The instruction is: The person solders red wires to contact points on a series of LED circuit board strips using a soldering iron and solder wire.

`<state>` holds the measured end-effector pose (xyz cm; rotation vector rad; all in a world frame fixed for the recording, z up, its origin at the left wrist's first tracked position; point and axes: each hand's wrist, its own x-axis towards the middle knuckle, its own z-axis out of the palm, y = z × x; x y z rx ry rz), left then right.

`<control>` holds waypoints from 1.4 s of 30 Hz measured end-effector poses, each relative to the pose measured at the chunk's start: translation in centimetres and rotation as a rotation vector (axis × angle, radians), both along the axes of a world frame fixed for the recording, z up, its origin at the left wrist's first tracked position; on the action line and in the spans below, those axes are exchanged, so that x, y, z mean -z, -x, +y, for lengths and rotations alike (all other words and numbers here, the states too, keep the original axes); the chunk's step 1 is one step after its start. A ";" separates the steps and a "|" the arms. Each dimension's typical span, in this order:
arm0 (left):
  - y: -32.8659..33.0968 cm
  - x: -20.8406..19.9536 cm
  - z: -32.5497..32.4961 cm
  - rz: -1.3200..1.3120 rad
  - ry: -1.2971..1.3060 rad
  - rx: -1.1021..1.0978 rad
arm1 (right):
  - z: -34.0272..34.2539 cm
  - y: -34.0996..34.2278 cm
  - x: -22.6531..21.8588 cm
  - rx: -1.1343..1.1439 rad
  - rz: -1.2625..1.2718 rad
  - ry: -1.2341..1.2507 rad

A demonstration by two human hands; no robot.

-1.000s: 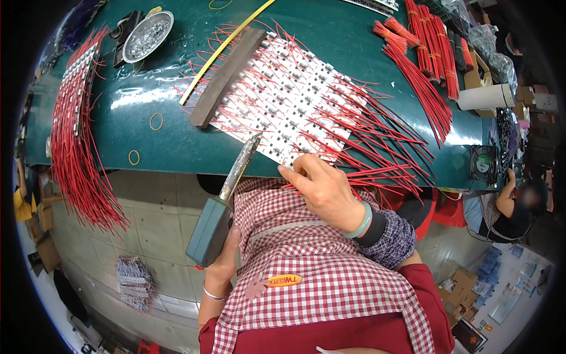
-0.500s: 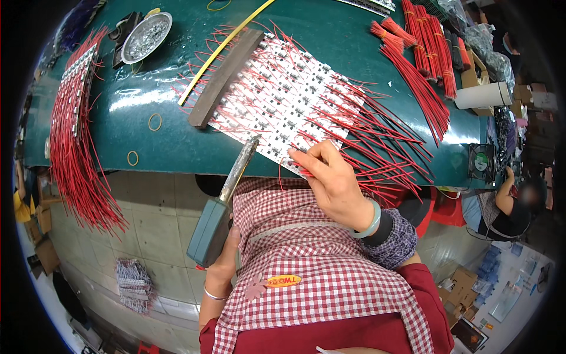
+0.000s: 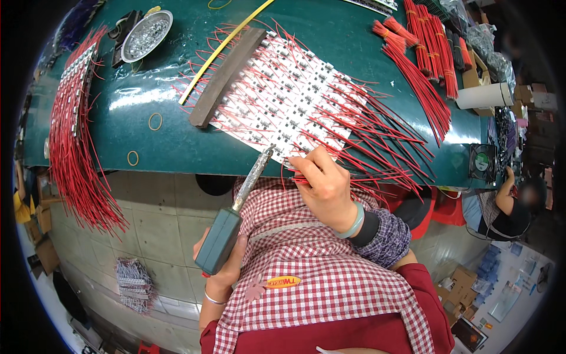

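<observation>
My left hand (image 3: 234,266) is closed around the green handle of a soldering iron (image 3: 219,239). Its metal tip reaches the lower left edge of a white circuit board panel (image 3: 239,123), close to the small black parts; contact is too fine to make out. At the panel's near corner my right hand (image 3: 327,190) pinches red wires (image 3: 299,177) between thumb and fingers, their short ends by the board. Rows of red wires (image 3: 389,138) are attached across the panel and hang off its right side. A dark bar (image 3: 227,79) lies along the panel's left edge.
A metal bowl (image 3: 147,36) of shiny scraps stands at the back left. A wired board bundle (image 3: 73,100) hangs over the table edge at left. Bundled red wires (image 3: 421,41) and a white roll (image 3: 483,95) lie at right. Another person (image 3: 512,206) sits far right.
The soldering iron's tip has shifted right and slightly toward me along the panel's edge. My right hand has moved a little left and nearer, still pinching the wires.
</observation>
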<state>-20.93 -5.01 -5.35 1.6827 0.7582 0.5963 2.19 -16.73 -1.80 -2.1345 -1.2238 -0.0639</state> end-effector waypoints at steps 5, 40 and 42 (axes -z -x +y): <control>-0.4 -0.2 0.2 -0.051 -0.008 0.028 | 0.2 0.1 0.3 0.004 0.008 -0.016; 1.4 1.6 0.8 -0.062 0.011 0.162 | 0.8 -1.4 -0.9 0.110 0.433 -0.078; 0.1 0.2 0.6 -0.039 0.014 0.092 | 0.9 -1.3 -0.5 0.081 0.388 -0.113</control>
